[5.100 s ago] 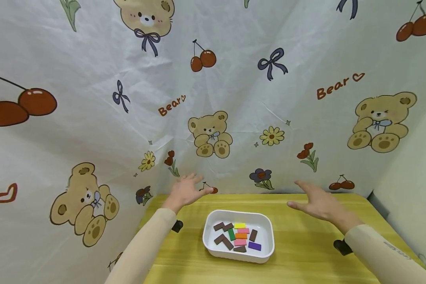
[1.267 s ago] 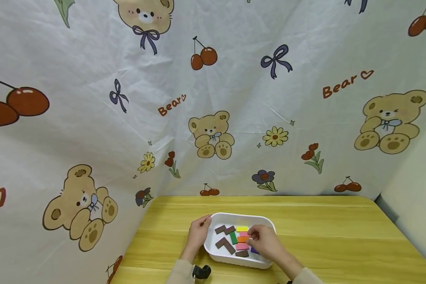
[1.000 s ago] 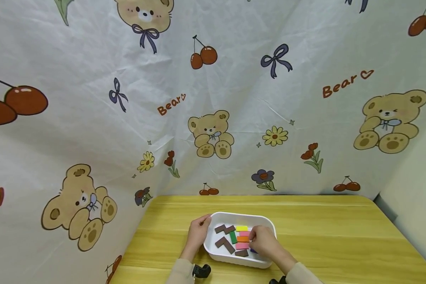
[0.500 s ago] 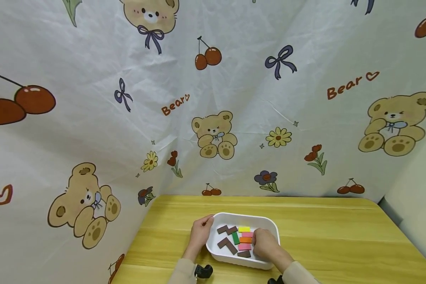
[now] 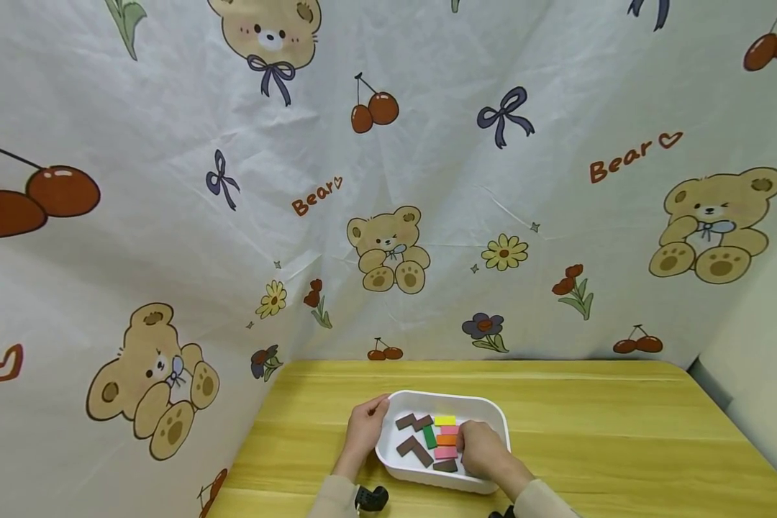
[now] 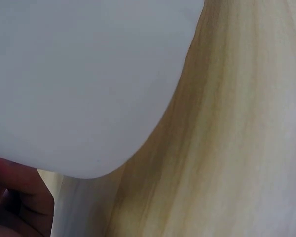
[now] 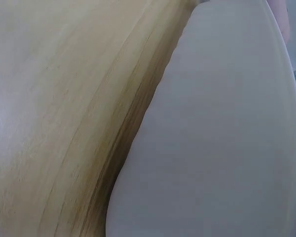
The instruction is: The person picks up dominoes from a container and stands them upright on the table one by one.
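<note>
– Bears, bows and red cherries are all over the pale cloth behind the counter.
– Where is the white tray?
– On the counter, closer to its left edge than its right edge.
– What's in it?
– Flat little blocks! Four brown blocks lie in the left part. A yellow block is near the tray's back edge. Coming toward the front, you see a pink block, an orange block and a second pink block, all in a line. A green block is just left of the orange one. A fifth brown block is near the tray's front edge.
– What does the left hand do?
– It pinches the tray's left edge, close to the back left corner. That grip is closed on the rim.
– And the right hand?
– It is down in the right part of the tray, just beside the orange block. Its fingers are curled in.
– Has that grip got a block?
– I can't tell. The fingertips are hidden.
</note>
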A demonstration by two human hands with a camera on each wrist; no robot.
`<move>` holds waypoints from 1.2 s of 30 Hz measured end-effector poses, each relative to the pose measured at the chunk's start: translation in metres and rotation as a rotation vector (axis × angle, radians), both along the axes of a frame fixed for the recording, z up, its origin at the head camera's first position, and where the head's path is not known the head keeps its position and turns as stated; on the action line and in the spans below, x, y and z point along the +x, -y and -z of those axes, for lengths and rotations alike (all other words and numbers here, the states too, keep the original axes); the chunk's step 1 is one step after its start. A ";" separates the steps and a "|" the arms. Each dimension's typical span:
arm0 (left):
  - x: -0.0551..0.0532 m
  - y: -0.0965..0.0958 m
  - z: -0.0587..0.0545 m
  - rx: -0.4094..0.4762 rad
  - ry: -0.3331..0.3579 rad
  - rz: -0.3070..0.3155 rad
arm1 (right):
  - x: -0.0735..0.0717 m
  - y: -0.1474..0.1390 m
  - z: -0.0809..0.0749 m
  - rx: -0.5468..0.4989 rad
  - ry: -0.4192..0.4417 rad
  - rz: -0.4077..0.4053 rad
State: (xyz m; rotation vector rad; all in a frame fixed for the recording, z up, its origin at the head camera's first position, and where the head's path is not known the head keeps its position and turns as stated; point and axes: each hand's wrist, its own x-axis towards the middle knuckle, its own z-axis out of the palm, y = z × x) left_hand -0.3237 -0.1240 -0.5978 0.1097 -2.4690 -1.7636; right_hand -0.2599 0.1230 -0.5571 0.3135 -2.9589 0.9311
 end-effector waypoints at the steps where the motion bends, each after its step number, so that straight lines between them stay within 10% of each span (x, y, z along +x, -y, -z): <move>1: -0.001 0.000 0.001 0.000 0.003 -0.001 | 0.000 0.000 0.000 0.001 -0.009 -0.003; 36: 0.000 -0.002 0.002 -0.007 0.019 -0.024 | -0.008 -0.008 0.001 -0.211 0.082 -0.056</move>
